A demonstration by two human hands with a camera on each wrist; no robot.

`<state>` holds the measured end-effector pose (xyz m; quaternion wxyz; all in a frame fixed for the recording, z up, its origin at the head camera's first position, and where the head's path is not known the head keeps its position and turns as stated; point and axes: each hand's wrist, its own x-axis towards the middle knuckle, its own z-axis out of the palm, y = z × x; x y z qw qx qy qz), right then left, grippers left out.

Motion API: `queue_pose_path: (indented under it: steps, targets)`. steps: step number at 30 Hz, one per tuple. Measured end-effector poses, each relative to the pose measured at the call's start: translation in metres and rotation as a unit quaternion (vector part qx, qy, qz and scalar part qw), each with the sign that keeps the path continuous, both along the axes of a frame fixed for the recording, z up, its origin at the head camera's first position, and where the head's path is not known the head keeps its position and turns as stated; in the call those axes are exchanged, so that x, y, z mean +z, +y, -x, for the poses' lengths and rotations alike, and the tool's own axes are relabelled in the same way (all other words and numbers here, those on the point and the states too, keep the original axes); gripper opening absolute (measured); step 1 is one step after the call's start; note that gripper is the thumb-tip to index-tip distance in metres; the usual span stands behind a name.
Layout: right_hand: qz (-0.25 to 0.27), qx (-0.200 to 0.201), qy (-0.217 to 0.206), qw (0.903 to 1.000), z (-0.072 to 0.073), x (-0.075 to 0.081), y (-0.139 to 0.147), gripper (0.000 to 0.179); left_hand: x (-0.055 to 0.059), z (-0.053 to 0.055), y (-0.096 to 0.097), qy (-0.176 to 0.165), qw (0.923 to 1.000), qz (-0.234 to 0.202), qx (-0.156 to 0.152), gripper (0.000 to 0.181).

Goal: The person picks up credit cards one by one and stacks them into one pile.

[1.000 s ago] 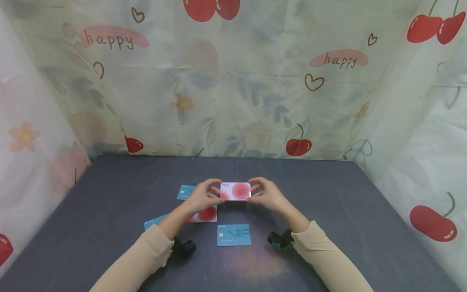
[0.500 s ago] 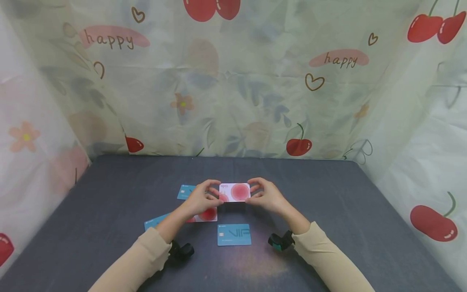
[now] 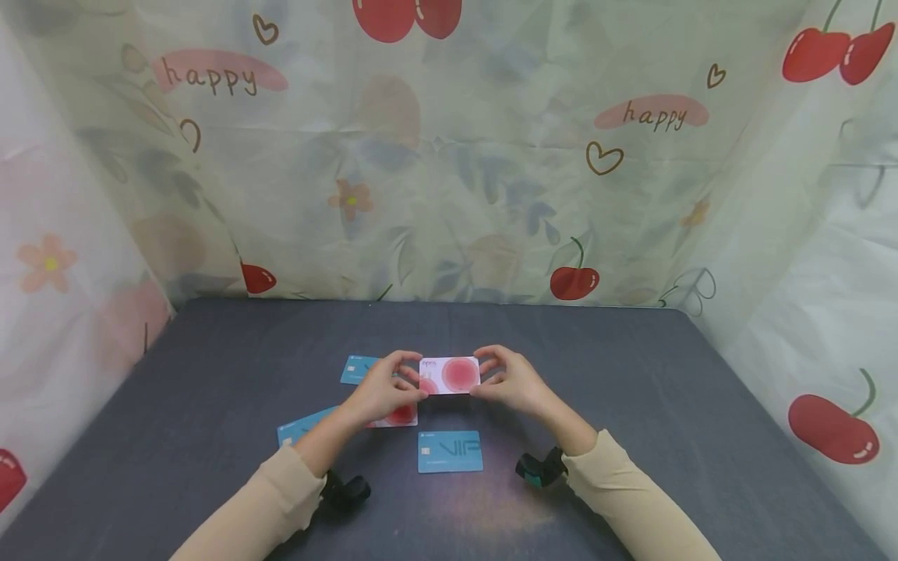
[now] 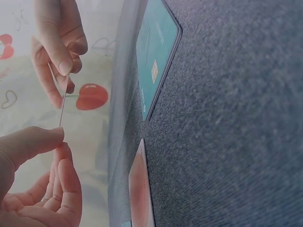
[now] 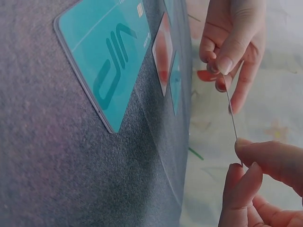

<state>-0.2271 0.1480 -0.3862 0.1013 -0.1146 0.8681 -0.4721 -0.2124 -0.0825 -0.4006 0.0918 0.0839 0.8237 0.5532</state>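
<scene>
A pink-and-white card (image 3: 449, 375) with red circles is held up above the table between both hands. My left hand (image 3: 382, 387) pinches its left edge between thumb and fingers, and my right hand (image 3: 514, 382) pinches the right edge the same way. From the left wrist view the card (image 4: 62, 109) appears edge-on, thin and raised off the cloth. Below it lies a blue VIP card (image 3: 450, 452), flat on the table. Another pink card (image 3: 398, 416) lies partly hidden behind my left hand.
Two more blue cards lie to the left: one farther back (image 3: 356, 369) and one nearer (image 3: 303, 425), both partly covered by the left hand or arm. The dark grey table (image 3: 603, 351) ends at a printed curtain (image 3: 449, 218). A black wrist camera (image 3: 540, 467) sits on each wrist.
Both hands have lowered slightly toward the near side with the pink card, drifting a touch left. Their pinch is unchanged, and the cards on the table stay put.
</scene>
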Motion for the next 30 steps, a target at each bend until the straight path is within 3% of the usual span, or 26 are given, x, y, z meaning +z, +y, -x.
queue_pose_path:
  steps: [15,30]
  targets:
    - [0.003,0.009,0.014,0.9999,-0.006,-0.004,-0.002,0.053,-0.002,-0.011,-0.001,0.017,0.9998,-0.008,0.006,0.055]
    - [0.009,0.023,0.023,0.9994,-0.014,-0.005,-0.003,0.053,-0.004,-0.018,0.003,0.011,0.9994,-0.021,0.025,0.057]
